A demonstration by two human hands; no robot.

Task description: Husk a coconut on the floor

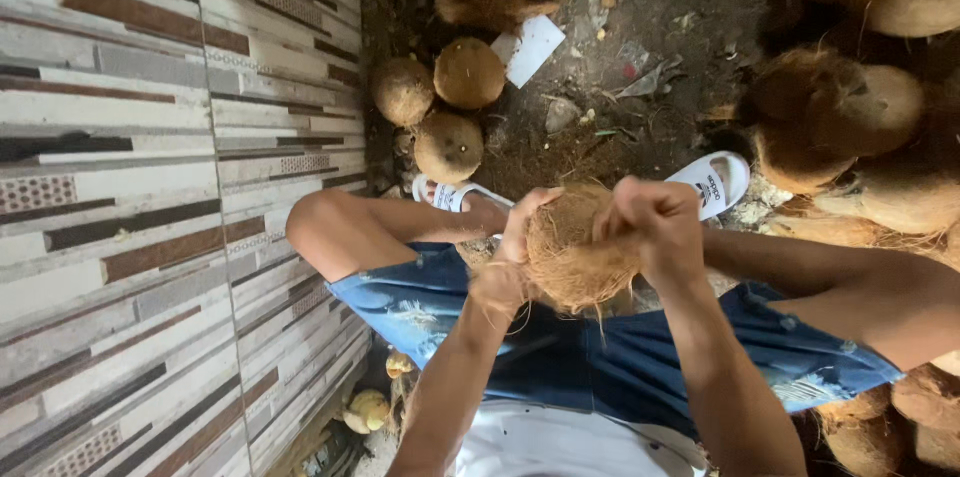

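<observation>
Left hand: the left hand (522, 227) lies against the left side of a hairy brown coconut (575, 252). Its fingers (535, 202) curl over the top edge of the shell and press on it. The hand is partly shut, cupping the coconut.

Right hand: the right hand (655, 222) is rolled into a tight fist at the coconut's upper right side. It pinches brown fibre between the fingers and pulls on it. The fist touches the coconut.

Coconut: it sits in the middle of the view, held up over the person's lap, between both hands. Loose threads hang from its bottom, at 6 o'clock.

Lap: blue denim shorts (600, 357) with pale worn patches are just under the coconut. A white shirt (570, 447) shows at 6 o'clock.

Feet: two white sandals (715, 182) rest on the dirt floor (640, 107), one at 11 o'clock from the coconut and one at 1 o'clock.

Small pile: three round husked coconuts (448, 97) lie together at 11 o'clock, close to the wall.

Big pile: many more coconuts (860, 107) are heaped at 2 o'clock and along the right edge.

Wall: a striped tile wall (150, 187) fills the left side, at 9 o'clock.

Floor bits: a white card (530, 47) lies on the dirt floor at 12 o'clock, beside the small pile.
</observation>
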